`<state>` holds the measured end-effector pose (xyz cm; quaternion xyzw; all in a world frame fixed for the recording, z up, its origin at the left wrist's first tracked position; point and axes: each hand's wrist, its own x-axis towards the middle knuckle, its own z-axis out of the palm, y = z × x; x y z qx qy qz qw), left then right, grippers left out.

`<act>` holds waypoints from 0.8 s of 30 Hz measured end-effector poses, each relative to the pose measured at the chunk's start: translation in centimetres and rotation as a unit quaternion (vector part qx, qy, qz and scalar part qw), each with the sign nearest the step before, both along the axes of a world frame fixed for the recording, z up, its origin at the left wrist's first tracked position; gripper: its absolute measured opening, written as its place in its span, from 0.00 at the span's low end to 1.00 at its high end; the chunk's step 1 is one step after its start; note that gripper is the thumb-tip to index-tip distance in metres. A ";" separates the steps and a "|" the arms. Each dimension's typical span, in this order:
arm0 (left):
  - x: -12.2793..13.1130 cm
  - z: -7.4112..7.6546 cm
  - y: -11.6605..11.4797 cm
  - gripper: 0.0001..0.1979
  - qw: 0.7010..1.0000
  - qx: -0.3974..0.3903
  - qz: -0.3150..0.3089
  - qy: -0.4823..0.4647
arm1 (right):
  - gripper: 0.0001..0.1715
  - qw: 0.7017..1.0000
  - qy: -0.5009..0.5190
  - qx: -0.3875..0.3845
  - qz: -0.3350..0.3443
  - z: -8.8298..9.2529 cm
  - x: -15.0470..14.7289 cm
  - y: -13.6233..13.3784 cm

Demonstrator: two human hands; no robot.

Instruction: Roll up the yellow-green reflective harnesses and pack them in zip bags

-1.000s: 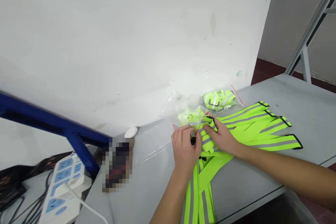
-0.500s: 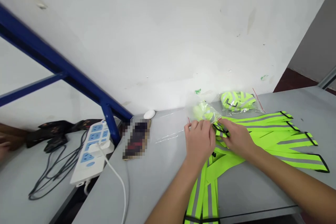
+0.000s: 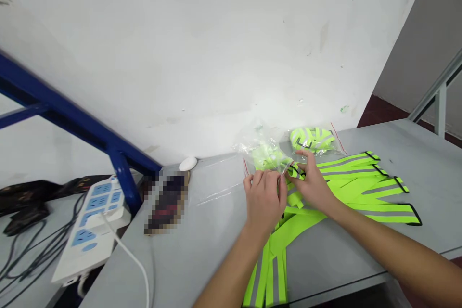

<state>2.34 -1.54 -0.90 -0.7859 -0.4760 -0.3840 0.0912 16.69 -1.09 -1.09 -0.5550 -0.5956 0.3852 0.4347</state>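
A clear zip bag (image 3: 271, 150) with a red strip along its mouth holds part of a bunched neon-yellow reflective strap bundle. My left hand (image 3: 264, 200) has its fingers closed on the near edge of that bag. At the bag's mouth, my right hand (image 3: 313, 184) pinches the black-edged end of the bundle (image 3: 296, 170), index finger raised. Under and beside my hands lie more neon-yellow straps (image 3: 368, 187) with grey stripes, fanned out to the right and hanging toward the table's front edge. My fingers partly hide the bag's opening.
A packed bag of reflective straps (image 3: 312, 139) lies against the white wall (image 3: 202, 57). To the left are a white oval object (image 3: 188, 163), a blurred-out item (image 3: 168, 202), a power strip (image 3: 94, 231) with cables, and a blue metal frame (image 3: 90, 125). Clear film lies on the grey table (image 3: 209, 221).
The view has swung right, so everything sits further left. My right fingers have lifted and spread a little at the bag's mouth; more of the bundle appears inside the bag.
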 end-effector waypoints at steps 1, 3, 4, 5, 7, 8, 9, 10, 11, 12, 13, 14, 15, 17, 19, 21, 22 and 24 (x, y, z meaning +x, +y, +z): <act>0.1 0.0 0.1 0.07 1.000 -0.001 0.002 -0.001 | 0.36 0.999 -0.036 0.004 0.000 0.2 0.0 0.0; 0.3 -0.1 0.2 0.08 1.000 -0.002 0.004 0.005 | 0.38 0.990 -0.143 0.011 -0.010 0.5 -0.1 0.1; 0.4 -0.1 0.3 0.08 1.000 -0.002 0.004 0.011 | 0.39 0.981 -0.194 0.013 -0.013 0.7 -0.2 0.1; 0.6 -0.2 0.3 0.08 1.000 0.002 0.003 0.018 | 0.39 0.972 -0.232 0.012 -0.014 0.8 -0.2 0.1; 0.8 -0.1 0.3 0.09 0.999 0.011 -0.003 0.038 | 0.38 0.965 -0.261 0.006 -0.006 0.8 -0.3 0.2; 0.9 -0.1 0.3 0.09 0.999 0.016 -0.009 0.050 | 0.36 0.968 -0.251 0.004 -0.002 0.8 -0.3 0.3; 1.0 -0.1 0.2 0.09 0.998 0.021 -0.015 0.061 | 0.34 0.974 -0.227 0.004 0.000 0.6 -0.2 0.5; 1.0 -0.1 0.1 0.09 0.997 0.022 -0.021 0.070 | 0.31 0.982 -0.189 0.006 0.005 0.5 -0.1 0.6; 1.0 -0.1 0.0 0.09 0.997 0.020 -0.026 0.075 | 0.27 0.990 -0.142 0.008 0.011 0.4 0.1 0.8; 1.0 -0.1 -0.1 0.08 0.997 0.014 -0.031 0.073 | 0.23 0.996 -0.091 0.009 0.017 0.3 0.4 0.9; 0.9 -0.2 -0.2 0.08 0.997 0.000 -0.038 0.060 | 0.20 0.999 -0.040 0.005 0.021 0.2 0.6 1.1; 0.8 -0.3 -0.2 0.09 0.998 -0.025 -0.047 0.034 | 0.18 1.000 0.006 -0.003 0.021 0.3 0.9 1.3; 0.7 -0.5 -0.2 0.10 0.997 -0.061 -0.054 -0.010 | 0.18 0.999 0.045 -0.013 0.014 0.3 1.2 1.5; 0.5 -1.0 0.1 0.12 0.975 -0.155 -0.047 -0.155 | 0.23 0.995 0.099 -0.030 -0.013 0.5 1.7 1.6; 0.4 -1.2 0.6 0.13 0.907 -0.250 -0.027 -0.338 | 0.26 0.990 0.134 -0.037 -0.019 0.7 1.8 1.5; 0.5 -1.2 1.0 0.15 0.803 -0.335 -0.045 -0.492 | 0.25 0.986 0.161 -0.042 0.009 0.8 1.5 1.1; 0.7 -1.0 1.1 0.18 0.746 -0.380 -0.070 -0.543 | 0.24 0.984 0.169 -0.046 0.028 0.8 1.2 0.9; 1.0 -0.6 1.0 0.20 0.641 -0.465 -0.107 -0.601 | 0.24 0.983 0.169 -0.057 0.050 0.7 0.4 0.3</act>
